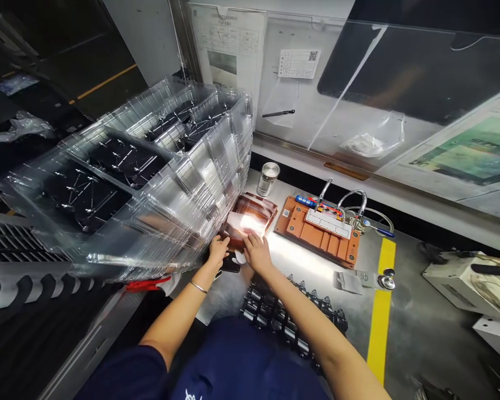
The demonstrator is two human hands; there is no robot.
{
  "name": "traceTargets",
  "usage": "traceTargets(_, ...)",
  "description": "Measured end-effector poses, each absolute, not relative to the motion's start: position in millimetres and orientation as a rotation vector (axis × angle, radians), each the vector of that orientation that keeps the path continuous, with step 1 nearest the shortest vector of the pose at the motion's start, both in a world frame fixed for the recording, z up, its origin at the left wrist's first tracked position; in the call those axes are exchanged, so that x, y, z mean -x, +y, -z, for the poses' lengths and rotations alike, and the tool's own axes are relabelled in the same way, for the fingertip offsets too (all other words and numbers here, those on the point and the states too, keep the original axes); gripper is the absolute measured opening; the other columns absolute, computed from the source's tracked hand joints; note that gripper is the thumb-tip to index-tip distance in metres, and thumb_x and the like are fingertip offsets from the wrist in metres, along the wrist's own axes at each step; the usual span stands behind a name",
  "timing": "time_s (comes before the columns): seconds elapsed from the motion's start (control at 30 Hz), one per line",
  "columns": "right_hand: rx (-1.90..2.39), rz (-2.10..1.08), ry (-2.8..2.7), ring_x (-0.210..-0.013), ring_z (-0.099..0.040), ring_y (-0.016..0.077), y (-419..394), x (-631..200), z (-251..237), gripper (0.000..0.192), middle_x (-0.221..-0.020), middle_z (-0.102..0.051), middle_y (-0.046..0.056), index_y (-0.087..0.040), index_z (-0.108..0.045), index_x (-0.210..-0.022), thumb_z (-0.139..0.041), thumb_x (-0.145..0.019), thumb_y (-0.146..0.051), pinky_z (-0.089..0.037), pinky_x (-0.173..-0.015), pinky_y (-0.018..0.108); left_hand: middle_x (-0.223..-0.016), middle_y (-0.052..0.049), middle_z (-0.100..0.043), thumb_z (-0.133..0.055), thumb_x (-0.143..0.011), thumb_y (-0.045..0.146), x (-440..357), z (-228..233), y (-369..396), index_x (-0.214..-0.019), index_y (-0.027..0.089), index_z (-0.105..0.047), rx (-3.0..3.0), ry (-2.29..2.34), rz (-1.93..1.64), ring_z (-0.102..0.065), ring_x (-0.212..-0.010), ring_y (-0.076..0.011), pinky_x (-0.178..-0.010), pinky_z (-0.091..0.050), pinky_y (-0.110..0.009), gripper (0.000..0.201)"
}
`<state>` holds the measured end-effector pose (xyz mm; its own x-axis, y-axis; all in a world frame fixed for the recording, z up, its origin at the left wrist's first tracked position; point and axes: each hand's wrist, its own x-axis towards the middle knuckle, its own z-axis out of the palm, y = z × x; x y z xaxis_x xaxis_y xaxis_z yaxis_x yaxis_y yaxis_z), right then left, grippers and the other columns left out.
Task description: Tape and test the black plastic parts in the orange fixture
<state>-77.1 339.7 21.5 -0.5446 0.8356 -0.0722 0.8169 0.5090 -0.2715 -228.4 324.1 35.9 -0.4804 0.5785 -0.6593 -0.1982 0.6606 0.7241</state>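
A flat, glossy reddish-brown film-like stack lies on the metal bench, with bright glare across it. My left hand is at its near left corner, fingers curled in at the edge. My right hand is at the near edge, its fingers bent and pressed onto the film. A small white piece shows between the hands, partly hidden. Close on the left rises a tall pile of clear plastic trays with black parts in the top compartments.
A lidded clear jar stands behind the stack. To the right are an orange-brown fixture with a white strip, a blue-handled tool and yellow tape. Black ribbed parts lie under my right forearm. A beige machine is far right.
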Motion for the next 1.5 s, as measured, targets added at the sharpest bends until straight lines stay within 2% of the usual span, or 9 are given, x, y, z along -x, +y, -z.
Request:
traceTargets(0.1, 1.467, -0.512, -2.627, -0.124, -0.044, 0.0275, 341.8, 70.1, -25.3, 0.041, -0.132, -0.053, 0.015, -0.014, -0.053, -0.129, -0.046, -0.089, -0.020, -0.028, -0.105, 0.048, -0.083, -0.002, -0.059, -0.064, -0.077, 0.025, 228.0, -24.6, 321.8, -0.096, 0.013, -0.060, -0.395, 1.878, -1.054, -0.053, -0.064, -0.0070, -0.053, -0.039, -0.015, 0.023)
traceTargets(0.23, 1.434, -0.570, -2.570, -0.120, -0.047, 0.0269, 347.8, 63.4, -30.7, 0.038, -0.126, -0.057, 0.014, -0.014, -0.056, -0.124, -0.048, -0.088, -0.020, -0.031, -0.103, 0.045, -0.074, 0.000, -0.058, -0.066, -0.072, 0.022, 225.0, -20.8, 317.1, -0.077, 0.014, -0.056, -0.403, 1.838, -1.154, -0.056, -0.068, -0.0081, -0.059, -0.043, -0.016, 0.014)
traceTargets(0.4, 1.334, -0.576, -2.469, -0.105, -0.052, 0.0228, 348.3, 69.4, -44.5, 0.030, -0.111, -0.063, 0.011, -0.017, -0.062, -0.116, -0.046, -0.094, -0.028, -0.039, -0.090, 0.037, -0.070, -0.001, -0.061, -0.066, -0.074, 0.032, 216.3, -41.8, 314.7, -0.084, 0.013, -0.056, -0.334, 1.602, -1.094, -0.057, -0.057, -0.0096, -0.049, -0.041, -0.019, 0.023)
traceTargets(0.67, 1.270, -0.496, -2.494, -0.089, -0.048, 0.0207, 351.3, 75.4, -66.6, 0.029, -0.096, -0.061, 0.009, -0.023, -0.065, -0.116, -0.048, -0.093, -0.031, -0.039, -0.074, 0.030, -0.065, -0.005, -0.065, -0.070, -0.067, 0.047, 211.9, -78.2, 329.6, -0.071, 0.012, -0.063, -0.347, 1.426, -0.995, -0.059, -0.061, -0.0124, -0.060, -0.043, -0.024, 0.036)
traceTargets(0.87, 1.252, -0.550, -2.465, -0.081, -0.051, 0.0160, 352.4, 70.0, -67.9, 0.026, -0.088, -0.058, 0.006, -0.024, -0.066, -0.110, -0.047, -0.094, -0.027, -0.038, -0.065, 0.024, -0.063, -0.004, -0.064, -0.068, -0.063, 0.031, 204.6, -89.0, 338.8, -0.063, 0.012, -0.063, -0.393, 1.452, -0.962, -0.056, -0.060, -0.0119, -0.058, -0.041, -0.023, 0.020)
traceTargets(1.1, 1.239, -0.577, -2.482, -0.081, -0.053, 0.0169, 353.0, 69.9, -69.3, 0.018, -0.085, -0.061, 0.005, -0.020, -0.069, -0.092, -0.051, -0.089, -0.019, -0.039, -0.066, 0.024, -0.050, 0.002, -0.053, -0.066, -0.058, 0.026, 197.9, -69.7, 342.6, -0.050, 0.013, -0.054, -0.475, 1.525, -0.985, -0.049, -0.053, -0.0096, -0.050, -0.037, -0.021, 0.019)
traceTargets(1.2, 1.155, -0.776, -2.392, -0.079, -0.055, 0.0152, 359.2, 66.1, -69.2, 0.014, -0.083, -0.061, 0.003, -0.020, -0.068, -0.085, -0.054, -0.086, -0.016, -0.040, -0.066, 0.023, -0.047, 0.003, -0.051, -0.067, -0.059, 0.029, 199.9, -63.7, 345.7, -0.049, 0.014, -0.052, -0.503, 1.554, -0.941, -0.050, -0.051, -0.0107, -0.051, -0.039, -0.022, 0.023)
traceTargets(1.33, 1.008, -1.153, -2.020, -0.076, -0.057, 0.0129, 371.5, 58.1, -69.0, 0.007, -0.079, -0.061, 0.001, -0.017, -0.065, -0.078, -0.060, -0.081, -0.019, -0.044, -0.072, 0.024, -0.053, 0.000, -0.057, -0.069, -0.063, 0.029, 204.8, -71.3, 353.8, -0.054, 0.014, -0.055, -0.510, 1.562, -0.926, -0.056, -0.055, -0.0121, -0.054, -0.044, -0.023, 0.022)
traceTargets(1.5, 1.128, -1.189, -1.731, -0.071, -0.055, 0.0138, 378.4, 54.1, -65.4, 0.014, -0.073, -0.061, 0.001, -0.017, -0.061, -0.070, -0.060, -0.078, -0.028, -0.045, -0.070, 0.027, -0.065, -0.002, -0.065, -0.072, -0.067, 0.027, 209.3, -91.2, 362.0, -0.072, 0.014, -0.060, -0.487, 1.382, -0.710, -0.062, -0.057, -0.0135, -0.056, -0.050, -0.026, 0.019)
